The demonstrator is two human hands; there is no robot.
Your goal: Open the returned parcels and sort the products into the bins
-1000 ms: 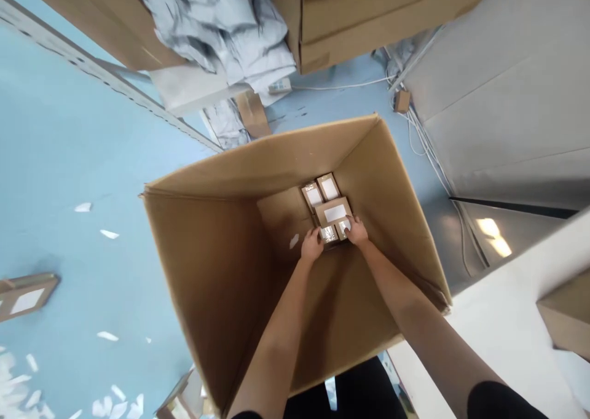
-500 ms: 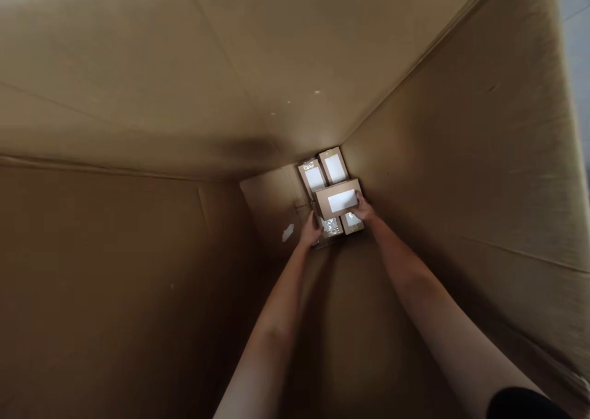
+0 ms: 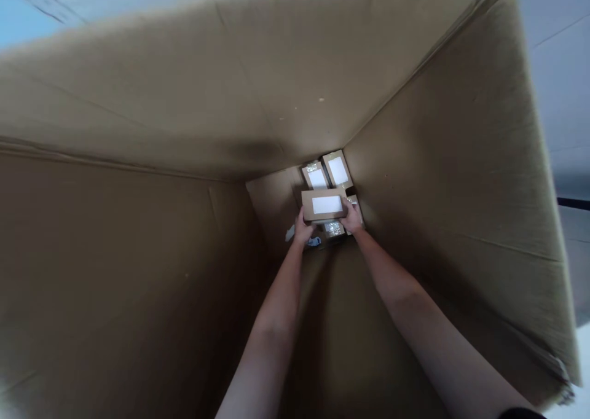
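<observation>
Deep inside a large cardboard carton [image 3: 152, 112], my two hands hold a small brown cardboard box [image 3: 308, 206] with a white label on its upper face. My left hand [image 3: 302, 228] grips its left end, and my right hand [image 3: 351, 216] grips its right end. Several similar boxes lie below and behind it. One labelled box [image 3: 338, 168] sits in the far corner. Beside it is a taped box [image 3: 316, 176]. Nearer to me, partly covered by the held box, shows another taped box [image 3: 334, 228]. A box end [image 3: 354, 199] peeks out beside my right hand.
Tall cardboard walls surround my arms, with the right wall [image 3: 461, 161] close to my right arm. A flat cardboard piece [image 3: 271, 201] lies on the bottom, left of the boxes. A small bluish-white scrap [image 3: 314, 241] lies near my left hand. Pale floor [image 3: 548, 56] shows outside.
The held box has moved left and come off the boxes beneath. My left hand, earlier beside the box, now grips its left end. The view shows more of the carton's top edge.
</observation>
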